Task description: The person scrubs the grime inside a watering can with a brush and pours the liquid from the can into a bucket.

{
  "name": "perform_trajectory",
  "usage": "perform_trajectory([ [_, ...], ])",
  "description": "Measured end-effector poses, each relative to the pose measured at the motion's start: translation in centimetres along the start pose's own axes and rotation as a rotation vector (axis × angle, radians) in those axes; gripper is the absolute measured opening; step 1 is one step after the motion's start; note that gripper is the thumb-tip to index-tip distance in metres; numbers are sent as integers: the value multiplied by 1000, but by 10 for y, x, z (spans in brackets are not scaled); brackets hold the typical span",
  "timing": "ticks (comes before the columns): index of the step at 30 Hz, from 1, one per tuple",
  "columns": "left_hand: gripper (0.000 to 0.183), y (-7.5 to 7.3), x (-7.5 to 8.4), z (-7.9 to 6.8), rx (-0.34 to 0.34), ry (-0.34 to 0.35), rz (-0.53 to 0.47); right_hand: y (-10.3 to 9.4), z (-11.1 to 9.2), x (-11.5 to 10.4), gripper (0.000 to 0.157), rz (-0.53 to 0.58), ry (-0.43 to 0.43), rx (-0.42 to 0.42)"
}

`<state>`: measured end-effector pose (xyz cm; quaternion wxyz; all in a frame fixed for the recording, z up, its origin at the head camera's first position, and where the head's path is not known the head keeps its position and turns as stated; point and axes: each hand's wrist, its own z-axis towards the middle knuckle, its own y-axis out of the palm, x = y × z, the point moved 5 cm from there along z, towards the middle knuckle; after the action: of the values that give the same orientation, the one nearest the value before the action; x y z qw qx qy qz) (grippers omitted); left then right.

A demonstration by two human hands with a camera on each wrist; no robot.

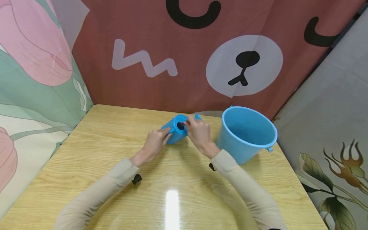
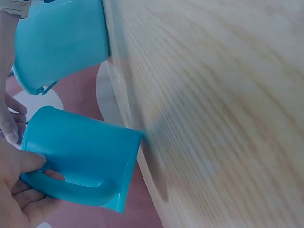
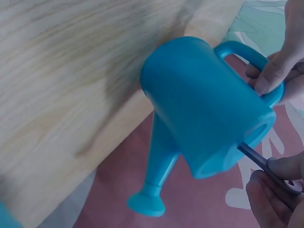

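A blue watering can (image 1: 176,138) is tilted over the far part of the table, its open top toward me. My left hand (image 1: 154,141) grips its looped handle (image 2: 76,191), thumb on top and fingers curled beneath. The can's spout (image 3: 157,183) with its flared end points away on the right side. My right hand (image 1: 199,131) is at the can's opening, pinching a slim dark tool (image 3: 261,161) between thumb and fingers. One end of that tool goes inside the can, so its kind is hidden. Its held end has a small hole.
A large light-blue bucket (image 1: 231,145) stands upright on the wooden table (image 1: 115,134), right of the can and beside my right forearm. Behind the table's far edge hangs a reddish-brown curtain (image 1: 143,92) with a bear face. Patterned cloths flank both sides.
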<state>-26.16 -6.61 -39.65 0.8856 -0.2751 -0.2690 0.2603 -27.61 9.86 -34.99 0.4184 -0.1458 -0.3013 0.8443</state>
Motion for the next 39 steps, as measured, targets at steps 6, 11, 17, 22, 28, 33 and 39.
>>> perform_trajectory([
  [6,4,0,-2,1,-10,-11,-1,-9,0,-1,20,41,-36,64],
  [11,5,0,-2,4,-18,-12,-7,-9,0,0,21,44,-44,95],
  [17,7,1,3,7,-8,28,-2,3,-1,5,23,40,-33,69],
  [22,13,3,4,5,-9,40,-9,12,-6,5,25,26,-26,36],
  [28,14,4,4,4,-18,26,-1,7,-6,5,24,23,-17,57],
  [33,14,3,3,3,-10,20,-2,-1,-2,4,25,21,-27,85],
  [39,5,2,0,2,-10,-3,6,-10,2,3,30,39,-44,133],
])
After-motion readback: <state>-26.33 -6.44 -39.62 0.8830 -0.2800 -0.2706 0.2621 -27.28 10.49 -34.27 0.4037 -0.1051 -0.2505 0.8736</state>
